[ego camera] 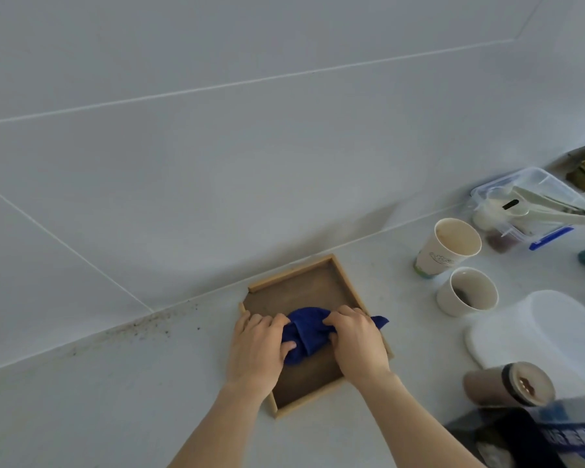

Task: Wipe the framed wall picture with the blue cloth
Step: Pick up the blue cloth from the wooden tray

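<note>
Two bare forearms are coming up from the lower edge, nearest the lens, both reaching forward to a picture frame (313,292) lying flat on a pale counter (115,400), close to where the counter is meeting the tiled wall (217,146). The left hand (259,347) is resting over the frame's left rail, fingers curled together and pinching the left end of the blue cloth (303,334). The right hand (358,342) is sitting just beside it, fingers likewise closed on the cloth's right part, a loose corner of cloth poking out past the knuckles on the far right. The cloth is bunched between the two hands, directly under and between the fingertips, pressing on the dark inner panel. The frame's long axis is running away from the fingers toward the wall, slightly angled to the right; most of the bare panel is lying beyond the fingertips, a smaller strip lying back toward the wrists. Both hands look equally near, so a push forward along that axis seems the likely stroke. Hard to tell: whether the dark panel is the glazed face or the backing, since the rails are standing proud like a tray. The near right corner is hidden under the right wrist. Off to the right of the fingers, well apart, two paper cups (456,246) are standing, contents unclear.
</note>
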{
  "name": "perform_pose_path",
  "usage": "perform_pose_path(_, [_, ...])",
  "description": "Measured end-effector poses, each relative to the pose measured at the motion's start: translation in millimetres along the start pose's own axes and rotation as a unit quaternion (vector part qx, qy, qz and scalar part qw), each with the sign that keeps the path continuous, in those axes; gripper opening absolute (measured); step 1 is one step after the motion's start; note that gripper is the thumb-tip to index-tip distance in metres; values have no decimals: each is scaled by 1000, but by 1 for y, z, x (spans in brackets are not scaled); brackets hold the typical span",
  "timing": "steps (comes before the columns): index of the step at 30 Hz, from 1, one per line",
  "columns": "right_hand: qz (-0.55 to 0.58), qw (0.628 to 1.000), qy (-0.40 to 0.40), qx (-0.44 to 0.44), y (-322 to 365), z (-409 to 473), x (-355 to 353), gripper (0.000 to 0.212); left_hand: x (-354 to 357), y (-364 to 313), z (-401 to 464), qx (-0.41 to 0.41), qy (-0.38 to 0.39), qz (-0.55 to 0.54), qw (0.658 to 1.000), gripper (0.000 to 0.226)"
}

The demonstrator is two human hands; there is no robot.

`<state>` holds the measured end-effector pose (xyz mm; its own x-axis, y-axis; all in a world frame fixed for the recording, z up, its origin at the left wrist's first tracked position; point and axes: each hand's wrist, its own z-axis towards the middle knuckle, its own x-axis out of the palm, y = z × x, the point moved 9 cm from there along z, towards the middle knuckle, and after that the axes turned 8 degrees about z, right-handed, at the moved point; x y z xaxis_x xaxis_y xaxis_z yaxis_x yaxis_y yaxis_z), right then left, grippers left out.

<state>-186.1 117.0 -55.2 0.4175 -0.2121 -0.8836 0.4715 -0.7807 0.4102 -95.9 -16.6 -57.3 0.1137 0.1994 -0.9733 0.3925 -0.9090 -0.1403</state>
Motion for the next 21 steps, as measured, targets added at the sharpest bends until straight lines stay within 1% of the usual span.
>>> perform_pose_path(3, [45,999,-20,19,-3,-1,-11,31,-15,3,-2,2,-22,-18,1000,31])
perform_pose_path(6, [67,997,-40,17,2,-4,-24,30,-34,7,-4,0,-51,-29,998,26])
perform_pose_path(12, [62,995,-72,-8,25,-13,-56,31,-78,19,-15,-2,-97,-52,994,20])
perform_pose_path(16, [70,991,-106,-29,48,-23,-81,30,-105,32,-29,-11,-129,-56,990,16])
perform_pose_path(21, [89,986,-128,-59,79,-38,-108,30,-142,43,-52,-21,-171,-50,984,11])
